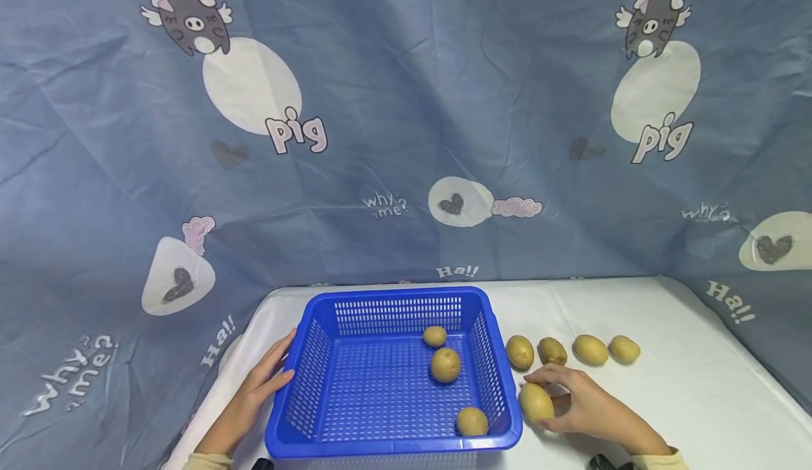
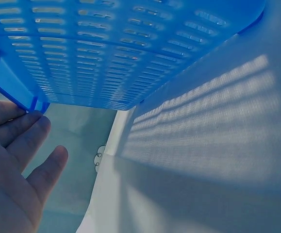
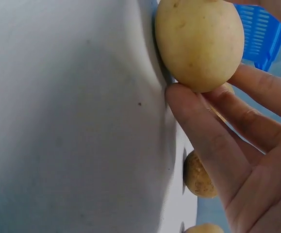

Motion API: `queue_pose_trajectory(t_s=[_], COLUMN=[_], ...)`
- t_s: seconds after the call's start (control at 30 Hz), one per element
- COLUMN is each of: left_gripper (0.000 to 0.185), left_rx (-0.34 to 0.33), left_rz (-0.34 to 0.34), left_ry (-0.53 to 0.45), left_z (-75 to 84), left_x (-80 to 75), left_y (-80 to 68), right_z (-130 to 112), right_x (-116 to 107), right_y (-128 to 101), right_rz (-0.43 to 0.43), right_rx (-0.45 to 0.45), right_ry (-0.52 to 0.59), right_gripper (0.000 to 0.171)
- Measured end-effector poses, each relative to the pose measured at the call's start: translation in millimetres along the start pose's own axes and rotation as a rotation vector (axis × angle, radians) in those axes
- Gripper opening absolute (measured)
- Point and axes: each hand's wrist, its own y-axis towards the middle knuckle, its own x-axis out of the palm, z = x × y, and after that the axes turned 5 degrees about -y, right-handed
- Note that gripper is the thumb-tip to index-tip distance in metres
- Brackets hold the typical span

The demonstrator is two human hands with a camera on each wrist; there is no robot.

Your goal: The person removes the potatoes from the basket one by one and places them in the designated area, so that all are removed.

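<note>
While my right hand [image 1: 586, 406] curls its fingers around one potato [image 1: 536, 401] on the white table [image 1: 698, 385], just beside the right wall of the blue basket [image 1: 390, 449], my left hand [image 1: 263, 385] lies flat with straight fingers against the basket's left rim. Inventory: three potatoes [image 1: 445, 364] already in the basket, four more [image 1: 574, 350] in a row on the table behind the held one. By my judgement, under half done; five left.
</note>
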Motion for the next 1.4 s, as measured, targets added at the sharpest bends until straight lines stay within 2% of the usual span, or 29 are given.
queue_pose_trajectory(t_s=[0.43,0.87,1.17,1.4], left_gripper=[0.062,0.063,0.062,0.063], left_rx=[-0.017,-0.023,-0.044,-0.031], left_rz=[0.001,-0.008,-0.017,-0.012], left_ry=[0.006,-0.001,-0.029,-0.024], left_z=[0.5,-1.7,-0.8,0.2], left_x=[0.6,-0.6,-0.4,-1.0], left_y=[-0.3,0.7,-1.1,0.0], right_z=[-0.5,-4.2,-2.3,-7.7], right_x=[-0.3,-12.9,-15.7,-20.0], right_y=[-0.9,-8.1,-10.4,-5.9], right_rz=[0.004,0.092,0.209,0.307], right_rx=[0.001,0.013,-0.076,-0.118], right_ry=[0.027,-0.034,-0.08,-0.086], right_gripper=[0.063,0.059,0.05,0.047])
